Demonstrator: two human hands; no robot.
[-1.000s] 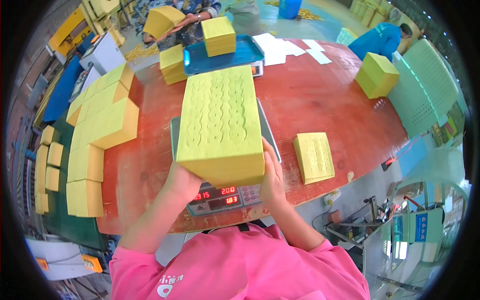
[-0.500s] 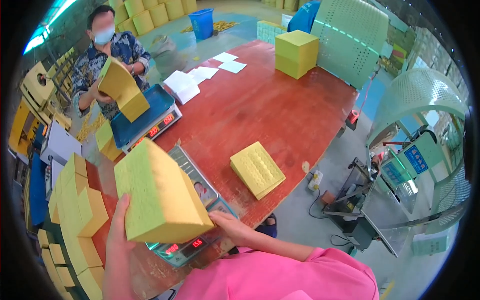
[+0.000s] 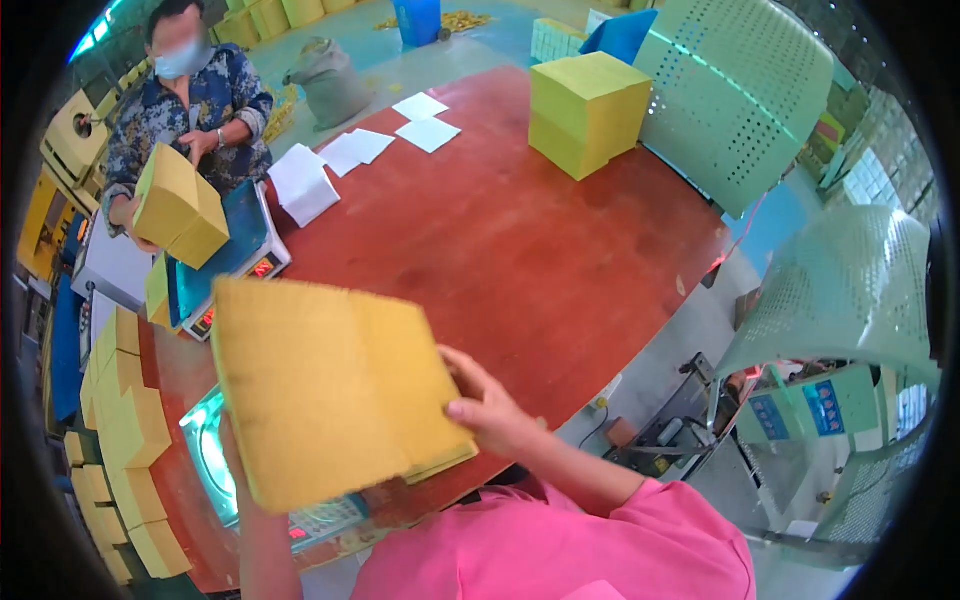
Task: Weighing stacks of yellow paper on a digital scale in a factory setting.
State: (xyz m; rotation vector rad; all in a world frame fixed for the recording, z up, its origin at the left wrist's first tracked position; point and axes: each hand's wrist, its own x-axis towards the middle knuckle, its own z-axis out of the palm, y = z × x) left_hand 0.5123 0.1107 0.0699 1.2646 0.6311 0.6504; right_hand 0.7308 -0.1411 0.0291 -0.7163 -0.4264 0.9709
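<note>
A thick stack of yellow paper (image 3: 330, 390) is held up between my two hands over the near part of the red table. My right hand (image 3: 490, 405) grips its right edge, thumb in front. My left hand (image 3: 245, 475) is at its lower left edge, with the fingers hidden behind it. Below and partly behind the stack is a digital scale (image 3: 205, 450) with a shiny metal pan. A corner of another yellow stack (image 3: 450, 462) shows under the held one, near my right wrist.
Across the table a masked person (image 3: 190, 120) holds a yellow paper block (image 3: 185, 210) at a second scale (image 3: 235, 255). White sheets (image 3: 430, 135) lie along the far left. A yellow cube-shaped stack (image 3: 585, 115) stands near a perforated green panel (image 3: 740, 95). Yellow blocks (image 3: 130, 430) line the left edge.
The yellow stack has been turned so its broad face shows, and it has moved off the scale to the right. The other person has tilted their block, lowering its upper part.
</note>
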